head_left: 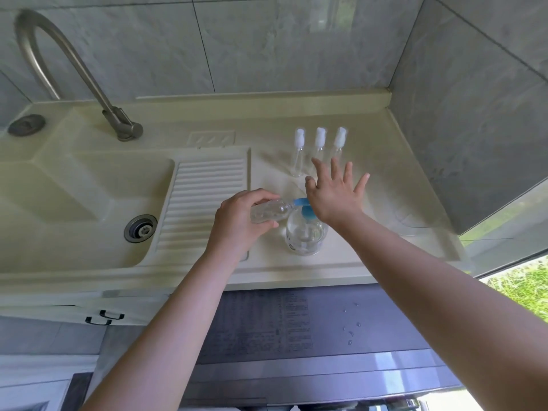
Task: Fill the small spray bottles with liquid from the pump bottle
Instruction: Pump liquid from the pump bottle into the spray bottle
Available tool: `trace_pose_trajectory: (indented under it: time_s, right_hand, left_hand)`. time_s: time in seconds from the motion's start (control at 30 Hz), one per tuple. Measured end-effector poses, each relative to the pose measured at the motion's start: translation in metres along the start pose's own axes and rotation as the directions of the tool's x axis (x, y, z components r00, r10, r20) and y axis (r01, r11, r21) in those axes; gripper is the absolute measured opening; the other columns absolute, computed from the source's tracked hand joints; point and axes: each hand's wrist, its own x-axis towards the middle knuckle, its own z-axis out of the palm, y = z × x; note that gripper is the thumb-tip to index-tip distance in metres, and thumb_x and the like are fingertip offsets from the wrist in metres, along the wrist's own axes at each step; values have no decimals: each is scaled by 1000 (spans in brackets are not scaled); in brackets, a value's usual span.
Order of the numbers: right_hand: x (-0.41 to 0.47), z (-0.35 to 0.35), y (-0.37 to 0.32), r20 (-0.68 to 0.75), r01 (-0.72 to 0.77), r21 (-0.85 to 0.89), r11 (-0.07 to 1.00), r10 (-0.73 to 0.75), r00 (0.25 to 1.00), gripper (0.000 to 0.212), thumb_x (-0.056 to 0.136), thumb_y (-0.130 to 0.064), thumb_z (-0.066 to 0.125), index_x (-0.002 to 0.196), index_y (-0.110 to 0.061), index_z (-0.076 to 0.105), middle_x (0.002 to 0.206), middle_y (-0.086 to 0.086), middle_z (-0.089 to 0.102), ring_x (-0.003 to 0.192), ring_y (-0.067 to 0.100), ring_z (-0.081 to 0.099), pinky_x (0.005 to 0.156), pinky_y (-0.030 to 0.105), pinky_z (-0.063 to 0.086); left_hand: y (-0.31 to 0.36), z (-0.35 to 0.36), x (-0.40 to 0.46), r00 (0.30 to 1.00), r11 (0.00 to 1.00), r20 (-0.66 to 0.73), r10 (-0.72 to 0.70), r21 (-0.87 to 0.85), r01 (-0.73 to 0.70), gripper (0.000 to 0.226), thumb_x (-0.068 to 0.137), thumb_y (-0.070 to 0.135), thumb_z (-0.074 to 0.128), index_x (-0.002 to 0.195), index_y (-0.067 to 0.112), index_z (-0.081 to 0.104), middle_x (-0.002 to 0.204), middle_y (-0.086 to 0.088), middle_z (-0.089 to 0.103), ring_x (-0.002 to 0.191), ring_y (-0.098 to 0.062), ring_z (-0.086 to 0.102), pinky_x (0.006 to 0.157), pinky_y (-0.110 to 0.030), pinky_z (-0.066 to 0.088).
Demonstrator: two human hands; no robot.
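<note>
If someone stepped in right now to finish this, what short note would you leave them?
Left hand grips a small clear uncapped bottle, tilted with its mouth at the blue spout of the clear round pump bottle.
Right hand, fingers spread, presses the pump head.
Three white-capped clear spray bottles stand in a row behind on the cream counter, apparently empty.
Left: finish this one, cap it, fill the rest.
</note>
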Motion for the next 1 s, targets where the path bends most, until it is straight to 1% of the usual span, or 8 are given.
trace_pose_trajectory:
  time_s: [0.07,0.17,0.37,0.43,0.6,0.73,0.87,1.0]
  right_hand:
    - [-1,-3,3,-1,-14,25,1000,14,1000,57,103,-48,21,158,-35,9,167,7,0,152,35,-11,116,64,-12]
    - [-5,-7,8,-3,-31,65,997,31,1000,59,103,-52,24,158,-36,9,167,6,-1,152,34,-11,115,63,-12]
    - [-13,4,9,51,-55,77,996,51,997,55,105,-48,15,158,-36,8,167,9,-4,152,35,-11,117,64,-9]
    - [-15,3,10,43,-45,73,996,42,998,56,104,-51,14,158,-36,8,167,9,-6,152,34,-12,117,63,-10]
    - [-27,1,14,19,-53,144,988,51,999,64,99,-65,14,157,-39,9,167,5,-7,153,31,-13,117,59,-13]
    - [-32,9,14,83,-76,153,985,64,994,66,96,-61,7,158,-39,8,167,9,-9,153,33,-11,118,61,-9]
    - [-33,8,13,101,-113,207,972,93,990,67,98,-67,15,158,-38,8,167,7,-9,153,31,-11,118,59,-10]
    - [-37,6,16,69,-95,196,976,83,994,70,95,-70,13,158,-39,8,167,5,-10,153,28,-13,118,57,-12]
  left_hand:
    - [0,0,0,1000,1000,0,8,-3,-8,49,66,14,88,107,36,70,105,17,69,101,-1,62,98,-30,48]
    - [1,0,1,1000,1000,-21,13,-16,-14,49,66,13,88,106,34,71,102,15,69,101,-5,63,98,-33,48]
    - [-1,4,2,1000,1000,-20,13,2,-13,49,65,16,88,105,37,71,99,15,68,98,-7,63,94,-36,49]
    - [-1,5,2,1000,1000,-20,13,5,-13,49,65,17,88,106,38,70,100,15,68,98,-5,63,95,-35,49]
    - [0,5,4,999,1000,-34,19,3,-19,51,65,17,88,108,38,70,100,14,68,98,-4,62,95,-31,49]
    - [-1,5,4,999,1000,-35,18,0,-18,51,64,16,89,108,36,71,101,13,69,99,-6,63,96,-34,49]
    - [0,5,4,999,1000,-32,22,10,-22,50,65,17,88,108,36,70,102,13,69,100,-7,63,96,-36,49]
    - [-1,7,4,999,1000,-33,16,8,-16,51,65,18,89,109,37,70,102,13,68,99,-8,63,95,-36,50]
